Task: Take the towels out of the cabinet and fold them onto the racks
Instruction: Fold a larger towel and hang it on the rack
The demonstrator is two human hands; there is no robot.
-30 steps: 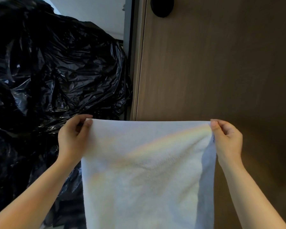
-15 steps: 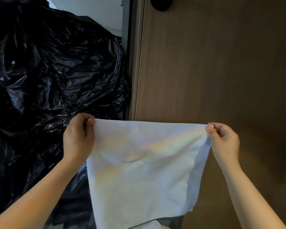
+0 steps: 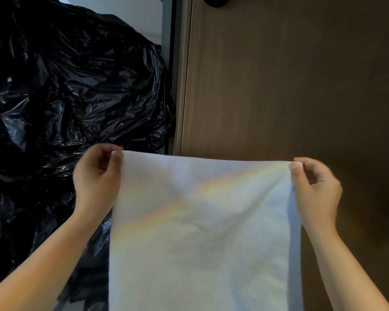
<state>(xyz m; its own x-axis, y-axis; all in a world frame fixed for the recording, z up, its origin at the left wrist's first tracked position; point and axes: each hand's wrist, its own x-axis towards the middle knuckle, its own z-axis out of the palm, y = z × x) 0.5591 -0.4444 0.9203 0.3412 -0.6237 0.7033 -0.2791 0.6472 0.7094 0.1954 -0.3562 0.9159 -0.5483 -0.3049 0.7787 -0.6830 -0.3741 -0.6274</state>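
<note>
Left hand [image 3: 97, 176] and right hand [image 3: 316, 187] pinch the white towel's [image 3: 202, 232] top corners.

White towel [image 3: 202, 232], glossy black plastic bag [image 3: 76, 86], brown wood-grain door [image 3: 279, 86]

Bags [image 3: 76, 90] left of door [image 3: 290, 86]

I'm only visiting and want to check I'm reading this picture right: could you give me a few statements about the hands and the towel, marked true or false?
1. The left hand and the right hand each pinch a top corner of the white towel. True.
2. The towel lies folded on a rack. False: it hangs spread between the hands, and no rack is in view.
3. Crumpled black plastic fills the area left of the towel. True.
4. The surface behind the towel is white tile. False: it is a brown wood-grain panel.
</note>
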